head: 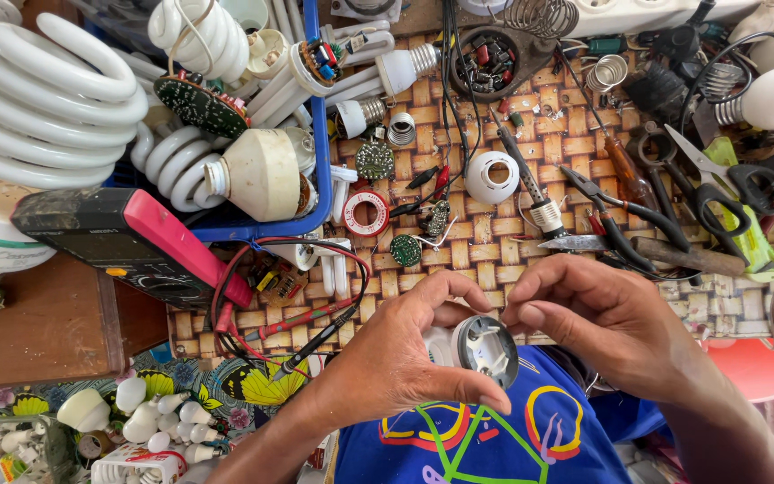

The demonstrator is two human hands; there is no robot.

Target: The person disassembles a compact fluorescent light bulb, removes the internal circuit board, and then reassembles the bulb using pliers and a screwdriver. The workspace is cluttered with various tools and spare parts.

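Note:
My left hand [396,358] grips a white lamp base [481,348], its round open end with a grey inner plate turned up toward me. Thumb and fingers wrap its sides. My right hand [606,318] comes in from the right with its fingertips touching the rim of the same base. Both hands hover above my lap, just in front of the woven bamboo mat [566,134] on the bench.
A blue tray [320,193] holds spiral lamps [42,99] and circuit boards. A multimeter [132,242] with red and black probes [315,327] lies left. Pliers [624,220], scissors [718,184], a soldering iron [530,193], a solder roll [366,213] and small boards litter the mat.

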